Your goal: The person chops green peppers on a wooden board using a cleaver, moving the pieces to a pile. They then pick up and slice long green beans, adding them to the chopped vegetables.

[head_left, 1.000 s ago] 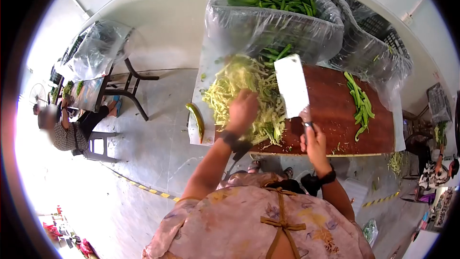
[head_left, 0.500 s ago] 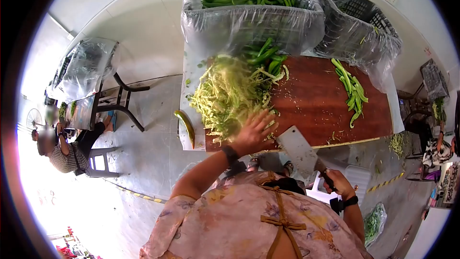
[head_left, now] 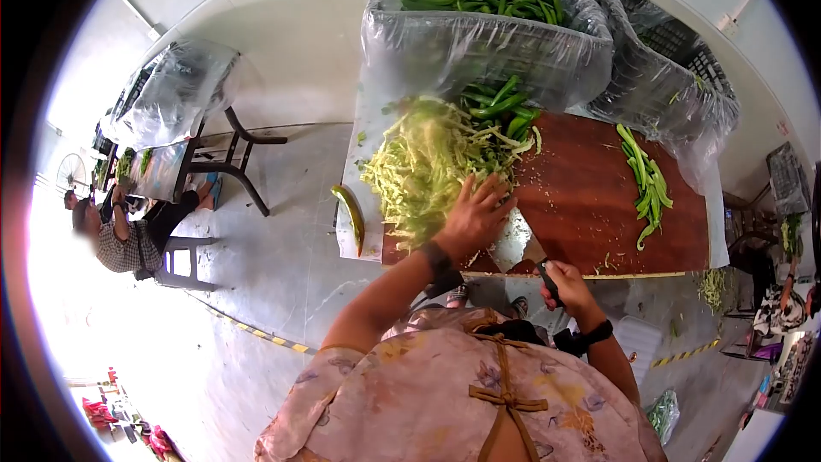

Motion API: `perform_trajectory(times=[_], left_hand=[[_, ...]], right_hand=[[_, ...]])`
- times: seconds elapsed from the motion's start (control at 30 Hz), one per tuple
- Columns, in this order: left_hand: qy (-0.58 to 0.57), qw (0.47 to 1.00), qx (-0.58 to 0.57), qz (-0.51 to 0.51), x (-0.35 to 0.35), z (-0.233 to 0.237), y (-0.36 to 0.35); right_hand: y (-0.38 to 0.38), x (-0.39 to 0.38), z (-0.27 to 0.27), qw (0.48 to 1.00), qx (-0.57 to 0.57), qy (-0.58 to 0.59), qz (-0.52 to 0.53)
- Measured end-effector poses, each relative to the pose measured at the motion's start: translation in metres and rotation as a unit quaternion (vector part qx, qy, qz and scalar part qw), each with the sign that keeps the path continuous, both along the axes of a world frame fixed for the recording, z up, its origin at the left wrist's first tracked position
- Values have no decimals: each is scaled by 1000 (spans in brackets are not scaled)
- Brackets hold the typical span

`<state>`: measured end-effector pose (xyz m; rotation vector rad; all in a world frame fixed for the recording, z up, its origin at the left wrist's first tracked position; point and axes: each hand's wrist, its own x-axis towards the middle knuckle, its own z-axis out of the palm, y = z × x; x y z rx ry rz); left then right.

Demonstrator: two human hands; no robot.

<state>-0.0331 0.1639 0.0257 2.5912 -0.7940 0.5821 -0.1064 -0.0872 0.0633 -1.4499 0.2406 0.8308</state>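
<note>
My left hand (head_left: 475,218) lies with fingers spread against the right side of a big heap of pale yellow-green vegetable shreds (head_left: 419,158). My right hand (head_left: 571,289) grips the handle of a cleaver (head_left: 513,238). Its broad blade is low over the near edge of the reddish-brown board (head_left: 573,197), close by my left fingers, which partly cover it. Several whole green peppers (head_left: 505,107) lie behind the heap. Long green pepper strips (head_left: 643,178) are bunched at the board's right. One yellowish-green pepper (head_left: 350,216) rests left of the heap.
A plastic-lined crate (head_left: 487,39) of green peppers stands at the back, with a second lined crate (head_left: 658,60) to its right. A person (head_left: 128,235) sits at another table far left; another person (head_left: 780,304) is far right. Shreds (head_left: 712,287) lie on the floor.
The cleaver has moved up and left from beside the board's near edge to the board, near my left hand. My left hand stays at the heap. The whole view has shifted slightly.
</note>
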Motion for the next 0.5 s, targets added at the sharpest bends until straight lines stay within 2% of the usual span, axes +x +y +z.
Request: perform_trajectory(times=[0.1, 0.17, 0.23, 0.4, 0.47, 0.5], left_hand=[[-23, 999, -22, 40, 10, 17, 5], [-61, 996, -15, 61, 18, 31, 17], [-129, 988, -7, 84, 29, 37, 32], [-123, 983, -3, 135, 44, 45, 64], [-139, 970, -2, 200, 49, 42, 73], [-123, 973, 0, 194, 50, 42, 78]], right_hand=[[7, 7, 21, 999, 3, -36, 2], [15, 18, 30, 994, 7, -104, 40], [28, 28, 40, 993, 0, -107, 44], [52, 43, 50, 996, -5, -88, 33], [55, 46, 48, 995, -10, -89, 38], [55, 46, 50, 995, -10, -89, 38]])
